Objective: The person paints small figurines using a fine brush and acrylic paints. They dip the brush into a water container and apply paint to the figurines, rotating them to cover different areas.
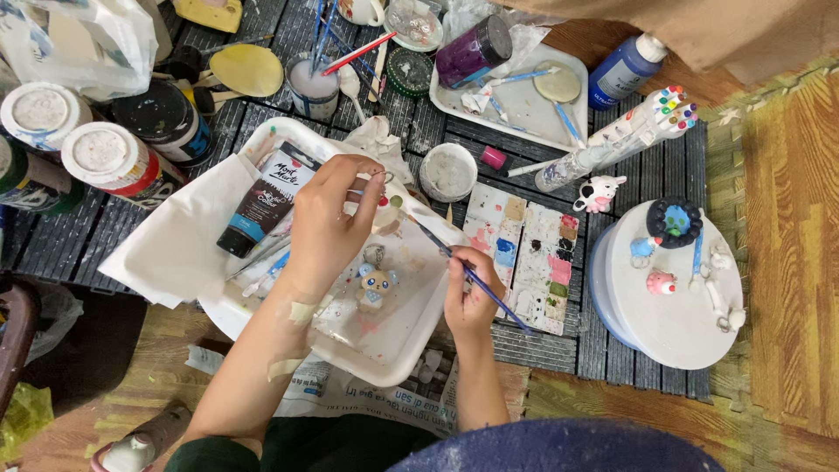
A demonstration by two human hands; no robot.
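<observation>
- A small pale clay figure (385,203) with coloured dots is pinched between the fingers of the left hand (328,223), held above a white tray (398,345) at the centre of the view.
- The right hand (470,293) grips a thin blue-handled paintbrush (468,273), fingers closed around the handle; the brush tip points up and left at the figure and appears to touch it.
- Lying in the tray, just below the left hand, is a little painted figurine (376,286) with blue ears.
- A black tube of paint (262,201) with a teal cap rests on a white cloth (175,245) at the tray's left edge.
- Just right of the tray lies a rectangular paint palette (524,253) with pink, blue and green patches.
- Further right, a round white stand (673,301) carries several small painted figures.
- Behind the tray stand paint jars, a cup of brushes (313,87) and a second white tray (516,105), all on a dark slatted mat (647,166).
</observation>
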